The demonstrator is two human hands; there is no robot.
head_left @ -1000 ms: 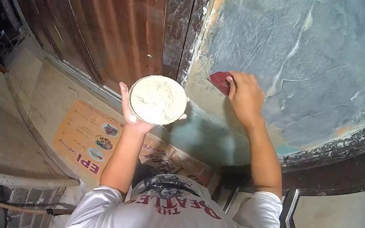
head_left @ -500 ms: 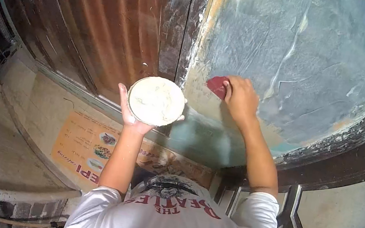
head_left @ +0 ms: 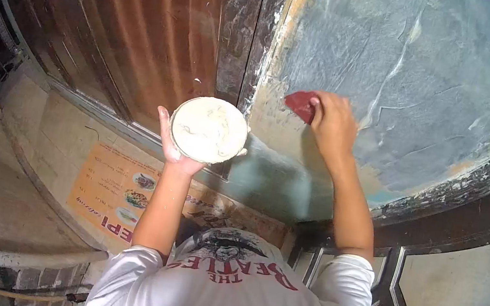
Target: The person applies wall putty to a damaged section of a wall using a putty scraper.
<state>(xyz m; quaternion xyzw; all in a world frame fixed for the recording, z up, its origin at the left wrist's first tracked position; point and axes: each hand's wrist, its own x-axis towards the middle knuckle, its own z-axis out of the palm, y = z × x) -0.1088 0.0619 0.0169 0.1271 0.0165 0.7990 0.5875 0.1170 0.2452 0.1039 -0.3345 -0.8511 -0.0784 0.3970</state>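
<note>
A round container filled with cream-coloured paste point(head_left: 208, 129) rests in my left hand point(head_left: 175, 147), whose thumb shows at its left side and fingertips at its right. My right hand point(head_left: 333, 128) grips a dark red scraper point(head_left: 301, 105) between thumb and fingers. The scraper is at the wall point(head_left: 368, 50), near its left border; whether its edge touches the surface I cannot tell. Grey and pale patches with white streaks cover this wall.
Brown wooden panelling point(head_left: 143, 23) stands left of the wall. An orange printed banner point(head_left: 110, 191) lies below my left forearm. At the lower right is a dark frame with pale panels point(head_left: 455, 282). A curved ledge point(head_left: 23, 258) runs along the lower left.
My right hand and the scraper have moved slightly up and to the right. The container in my left hand has shifted slightly up and left.
</note>
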